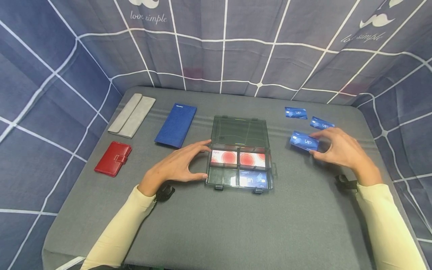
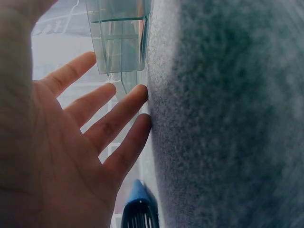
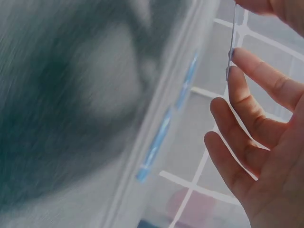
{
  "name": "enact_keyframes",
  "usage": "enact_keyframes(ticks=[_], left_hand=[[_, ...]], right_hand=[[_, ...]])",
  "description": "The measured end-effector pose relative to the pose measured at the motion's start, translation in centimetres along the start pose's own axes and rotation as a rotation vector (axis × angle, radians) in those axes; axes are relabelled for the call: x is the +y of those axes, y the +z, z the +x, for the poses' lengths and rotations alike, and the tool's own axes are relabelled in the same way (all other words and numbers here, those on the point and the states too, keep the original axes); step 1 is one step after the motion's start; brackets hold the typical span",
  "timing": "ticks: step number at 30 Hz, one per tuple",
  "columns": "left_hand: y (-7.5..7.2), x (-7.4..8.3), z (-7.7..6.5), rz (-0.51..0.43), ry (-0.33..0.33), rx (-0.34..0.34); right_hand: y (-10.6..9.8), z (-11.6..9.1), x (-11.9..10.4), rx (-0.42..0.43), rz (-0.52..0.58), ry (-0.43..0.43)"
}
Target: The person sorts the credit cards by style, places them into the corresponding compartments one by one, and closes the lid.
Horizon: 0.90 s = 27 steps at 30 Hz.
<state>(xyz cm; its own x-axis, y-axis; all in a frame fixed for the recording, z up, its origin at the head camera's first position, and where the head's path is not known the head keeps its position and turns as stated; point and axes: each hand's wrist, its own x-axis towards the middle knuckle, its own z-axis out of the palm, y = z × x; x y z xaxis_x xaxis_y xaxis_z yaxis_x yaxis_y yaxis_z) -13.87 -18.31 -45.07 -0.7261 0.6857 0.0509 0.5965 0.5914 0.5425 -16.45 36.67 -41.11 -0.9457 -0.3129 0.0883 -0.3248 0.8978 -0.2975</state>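
My right hand pinches a blue VIP card between thumb and fingertips, raised over the grey table. In the right wrist view, this card appears edge-on. Two more blue cards lie behind it. At the centre stands a clear plastic organizer box, its lid folded back. Red-and-white cards fill its two rear compartments. A blue VIP card occupies the front right one; the front left holds nothing. My left hand spreads its fingers along the box's left side.
On the left lie a grey folding wallet, a blue long wallet and a red wallet with a strap. A checked curtain encloses the table's back and sides.
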Motion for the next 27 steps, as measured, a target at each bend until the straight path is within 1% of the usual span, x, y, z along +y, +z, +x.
enact_keyframes(ticks=[4,9,13,18,27], left_hand=[[0.0,0.0,0.0,0.0,0.002,0.002],[-0.1,0.0,0.0,0.001,0.003,0.005],[-0.1,0.0,0.0,0.004,-0.001,0.006],[-0.1,0.1,-0.1,0.008,-0.011,0.001],[0.0,0.1,-0.1,0.003,-0.005,0.003]], right_hand=[[-0.1,0.0,-1.7,0.021,0.001,-0.036],[0.0,0.0,-3.7,0.047,0.005,-0.105],[0.3,-0.2,-5.2,0.045,0.006,-0.15],[1.0,-0.6,-7.0,0.039,0.001,-0.182],[2.1,-1.3,-9.7,0.028,-0.012,-0.272]])
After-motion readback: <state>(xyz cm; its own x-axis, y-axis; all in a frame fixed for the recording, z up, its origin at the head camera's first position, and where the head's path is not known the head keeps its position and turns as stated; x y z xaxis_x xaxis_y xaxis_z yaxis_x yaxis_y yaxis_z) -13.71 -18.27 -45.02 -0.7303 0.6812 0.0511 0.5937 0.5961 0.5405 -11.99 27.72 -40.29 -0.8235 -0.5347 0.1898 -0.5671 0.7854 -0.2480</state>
